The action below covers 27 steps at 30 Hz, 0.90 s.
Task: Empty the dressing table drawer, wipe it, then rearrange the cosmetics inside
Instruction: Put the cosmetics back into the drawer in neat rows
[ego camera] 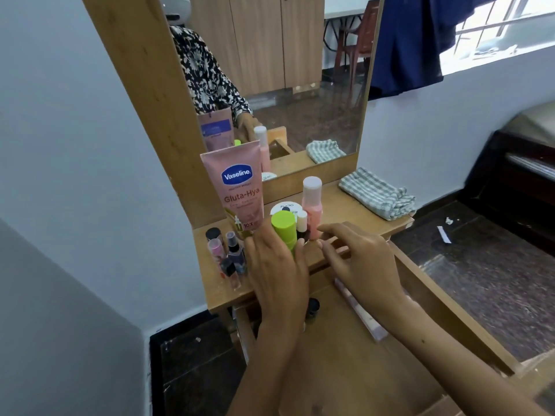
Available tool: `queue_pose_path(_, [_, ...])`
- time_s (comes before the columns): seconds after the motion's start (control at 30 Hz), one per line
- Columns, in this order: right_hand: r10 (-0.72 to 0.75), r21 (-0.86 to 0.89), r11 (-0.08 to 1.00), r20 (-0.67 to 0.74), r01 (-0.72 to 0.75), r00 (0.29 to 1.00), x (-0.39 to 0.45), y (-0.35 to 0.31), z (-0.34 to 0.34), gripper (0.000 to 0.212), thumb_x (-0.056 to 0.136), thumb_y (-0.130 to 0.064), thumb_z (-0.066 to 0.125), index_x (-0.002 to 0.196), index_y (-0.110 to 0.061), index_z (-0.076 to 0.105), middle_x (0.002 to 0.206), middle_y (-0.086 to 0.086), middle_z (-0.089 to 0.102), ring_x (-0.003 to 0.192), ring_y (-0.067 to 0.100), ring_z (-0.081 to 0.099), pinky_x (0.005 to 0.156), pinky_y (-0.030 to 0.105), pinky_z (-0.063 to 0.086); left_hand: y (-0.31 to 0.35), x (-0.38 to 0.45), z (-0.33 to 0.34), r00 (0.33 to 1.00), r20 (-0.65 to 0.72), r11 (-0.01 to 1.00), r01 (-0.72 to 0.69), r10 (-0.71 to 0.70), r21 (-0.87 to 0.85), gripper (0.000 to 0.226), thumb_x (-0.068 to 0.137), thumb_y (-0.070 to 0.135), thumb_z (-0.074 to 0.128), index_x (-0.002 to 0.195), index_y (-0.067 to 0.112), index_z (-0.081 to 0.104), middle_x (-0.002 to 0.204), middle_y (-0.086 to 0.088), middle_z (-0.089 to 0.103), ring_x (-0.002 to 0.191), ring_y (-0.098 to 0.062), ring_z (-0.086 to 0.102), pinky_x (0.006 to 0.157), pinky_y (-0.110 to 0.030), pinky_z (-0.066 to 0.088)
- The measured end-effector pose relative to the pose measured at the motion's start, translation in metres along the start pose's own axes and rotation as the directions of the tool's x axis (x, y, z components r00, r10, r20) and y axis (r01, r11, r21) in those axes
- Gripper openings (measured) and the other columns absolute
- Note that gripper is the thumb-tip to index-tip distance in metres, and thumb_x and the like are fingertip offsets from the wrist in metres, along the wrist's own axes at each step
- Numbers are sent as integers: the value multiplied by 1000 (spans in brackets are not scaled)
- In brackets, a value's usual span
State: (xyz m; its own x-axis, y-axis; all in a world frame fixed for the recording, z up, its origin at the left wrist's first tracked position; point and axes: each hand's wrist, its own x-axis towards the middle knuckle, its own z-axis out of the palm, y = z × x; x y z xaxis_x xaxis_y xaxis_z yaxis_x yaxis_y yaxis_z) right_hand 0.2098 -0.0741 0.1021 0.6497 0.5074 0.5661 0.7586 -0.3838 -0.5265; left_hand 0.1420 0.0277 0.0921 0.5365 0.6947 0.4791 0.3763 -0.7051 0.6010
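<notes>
On the wooden tabletop [354, 211], left hand [274, 265] grips a lime-green bottle [283, 231]; right hand [360, 259] hovers loosely curled, empty.

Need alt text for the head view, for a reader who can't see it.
Two hands reach over an open drawer to cosmetics on a dressing table top: the left hand holds a green bottle, the right hand hovers beside it. A folded striped cloth lies near the mirror.
</notes>
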Motion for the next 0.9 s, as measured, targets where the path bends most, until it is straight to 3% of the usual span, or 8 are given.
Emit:
queue_pose_path(0.27, [-90,-144,985,29,93,995,13,-13,8,37,88,-25,66,124,-22,62,84,-2,72,63,17,64,54,34,53,-2,-6,-4,998,-48,998,46,-48,-36,73,86,23,67,144,12,25,140,-10,42,126,-26,42,96,-42,46])
queue_pose_path(0.43, [-65,-236,968,97,86,993,17,-14,16,42,92,-28,58,133,-21,53,84,5,72,66,26,65,55,35,49,6,-17,-8,994,-105,999,-9,6,-34,66,85,4,66,142,4,33,143,-17,40,128,-30,40,98,-40,44])
queue_pose_path(0.57, [-133,-233,964,0,129,991,16,-20,14,18,86,-22,68,101,-12,64,85,3,67,55,16,55,42,27,39,10,-34,-16,984,-141,994,-111,110,-3,60,81,2,69,134,8,40,136,-22,45,123,-33,45,92,-40,48])
queue_pose_path(0.67, [-183,-290,941,-6,174,983,10,-23,9,17,80,-20,73,89,-8,64,90,6,63,60,13,51,47,19,28,0,-50,-24,972,-100,977,-212,213,28,47,80,7,72,121,10,51,124,-19,53,113,-28,49,79,-39,55])
queue_pose_path(0.77, [-140,-191,971,23,142,990,-5,-19,-6,16,83,-19,72,90,-9,62,87,1,65,62,19,62,47,24,42,-20,-61,-35,960,-35,961,-275,276,32,21,88,10,60,109,8,64,115,-15,59,105,-28,54,79,-40,52])
queue_pose_path(0.83, [-84,-120,989,40,88,996,-14,-12,-22,15,81,-20,74,88,-14,62,84,-4,66,65,16,63,53,33,51,-33,-67,-44,952,63,952,-303,300,45,27,90,18,48,106,9,67,114,-10,63,105,-25,56,83,-38,50])
queue_pose_path(0.9, [-27,-83,996,101,35,995,-21,-4,-34,15,78,-20,75,83,-19,61,79,-8,65,67,10,62,59,27,51,-45,-73,-51,931,193,941,-329,309,81,31,89,19,46,107,10,69,115,-8,65,106,-25,60,85,-40,52])
